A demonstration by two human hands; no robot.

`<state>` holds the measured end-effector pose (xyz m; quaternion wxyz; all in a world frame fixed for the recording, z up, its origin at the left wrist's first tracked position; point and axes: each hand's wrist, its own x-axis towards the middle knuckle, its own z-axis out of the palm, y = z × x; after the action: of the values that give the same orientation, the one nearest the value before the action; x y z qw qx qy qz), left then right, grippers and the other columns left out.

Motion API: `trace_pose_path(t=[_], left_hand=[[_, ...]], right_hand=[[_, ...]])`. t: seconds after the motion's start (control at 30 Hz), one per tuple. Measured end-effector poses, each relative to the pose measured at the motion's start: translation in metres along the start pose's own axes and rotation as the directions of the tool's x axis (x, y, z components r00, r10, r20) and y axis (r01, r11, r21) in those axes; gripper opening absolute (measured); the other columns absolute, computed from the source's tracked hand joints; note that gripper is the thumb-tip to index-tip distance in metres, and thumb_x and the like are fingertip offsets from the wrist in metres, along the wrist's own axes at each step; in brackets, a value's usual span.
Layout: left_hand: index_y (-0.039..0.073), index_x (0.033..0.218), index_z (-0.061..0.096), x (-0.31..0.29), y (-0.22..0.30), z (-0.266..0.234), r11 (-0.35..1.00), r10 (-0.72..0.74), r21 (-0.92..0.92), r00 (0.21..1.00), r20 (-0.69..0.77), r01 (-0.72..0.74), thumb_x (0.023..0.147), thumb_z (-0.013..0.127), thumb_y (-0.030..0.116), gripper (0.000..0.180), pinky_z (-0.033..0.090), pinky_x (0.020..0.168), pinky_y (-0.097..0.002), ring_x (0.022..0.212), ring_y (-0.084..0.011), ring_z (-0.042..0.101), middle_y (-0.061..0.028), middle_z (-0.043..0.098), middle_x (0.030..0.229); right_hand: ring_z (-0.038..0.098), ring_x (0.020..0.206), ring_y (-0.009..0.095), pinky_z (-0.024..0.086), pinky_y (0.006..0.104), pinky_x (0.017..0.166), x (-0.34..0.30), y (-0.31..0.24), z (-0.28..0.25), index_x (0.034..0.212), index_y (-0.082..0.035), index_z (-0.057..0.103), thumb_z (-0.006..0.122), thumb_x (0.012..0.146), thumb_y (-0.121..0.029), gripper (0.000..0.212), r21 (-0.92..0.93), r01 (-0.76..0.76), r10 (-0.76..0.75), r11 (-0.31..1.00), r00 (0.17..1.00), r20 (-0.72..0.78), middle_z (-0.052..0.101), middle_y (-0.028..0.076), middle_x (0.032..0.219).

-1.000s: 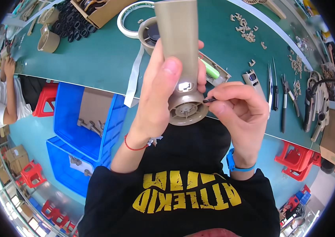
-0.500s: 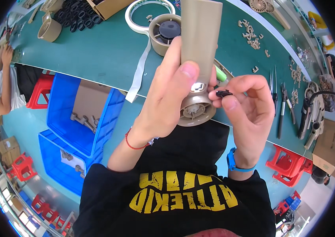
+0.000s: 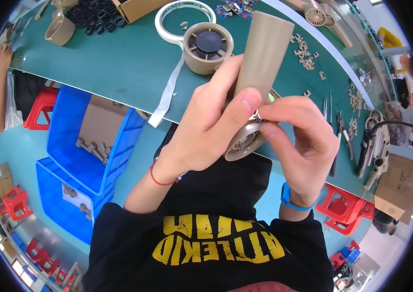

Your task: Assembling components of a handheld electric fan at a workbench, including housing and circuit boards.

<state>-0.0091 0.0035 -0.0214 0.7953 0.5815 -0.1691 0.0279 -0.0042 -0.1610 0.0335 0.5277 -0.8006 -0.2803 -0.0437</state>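
My left hand (image 3: 201, 119) is wrapped around a beige handheld fan body (image 3: 269, 51). Its long tapered handle points up and away, and the round vaned head (image 3: 245, 142) is tilted toward my lap. At the neck between handle and head, my right hand (image 3: 311, 141) pinches a small black part (image 3: 262, 120) with thumb and index finger. The fingertips touch the neck and hide most of that part. Just beyond my left hand, a round beige housing (image 3: 229, 48) with a black hub stands on the green table (image 3: 123, 58).
A white tape roll (image 3: 161, 23) trails a loose strip (image 3: 166, 97) over the table edge. Black rings (image 3: 97, 22) lie far left, beige clips (image 3: 307, 62) and pliers (image 3: 345, 132) right. Blue bins (image 3: 121, 151) stand below left; another person's arm (image 3: 1, 95) shows beyond.
The fan body has tilted, its handle leaning right. My right hand has brought the black part from beside the neck against it. The whole view has shifted slightly.
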Motion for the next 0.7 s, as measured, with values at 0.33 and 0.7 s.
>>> trace_pose_path(t=[0.33,0.7], left_hand=[[-0.005,0.141,0.036,-0.002,-0.003,0.002,0.999,0.003,0.054,1.0,-0.017,-0.002,0.103,0.045,0.034,0.055,0.046,0.088,-0.0285,0.101,-0.0155,0.058,-0.0116,0.06,0.112],[-0.005,0.14,0.039,0.001,-0.002,0.002,0.997,0.016,0.069,1.0,0.004,-0.017,0.103,0.044,0.037,0.056,0.046,0.089,-0.0286,0.102,-0.0164,0.059,-0.0116,0.062,0.112]], right_hand=[[0.067,0.081,0.023,0.053,0.0297,0.07,0.004,-0.003,-0.005,0.089,-0.005,0.071,0.074,0.069,0.01,0.026,-0.3,0.157,-0.161,0.941,0.987,0.011,0.068,0.008,0.091],[0.066,0.077,0.022,0.053,0.0284,0.064,0.008,0.001,-0.013,0.091,-0.005,0.073,0.074,0.068,0.01,0.027,-0.298,0.249,-0.239,0.922,0.969,0.068,0.068,0.008,0.087]])
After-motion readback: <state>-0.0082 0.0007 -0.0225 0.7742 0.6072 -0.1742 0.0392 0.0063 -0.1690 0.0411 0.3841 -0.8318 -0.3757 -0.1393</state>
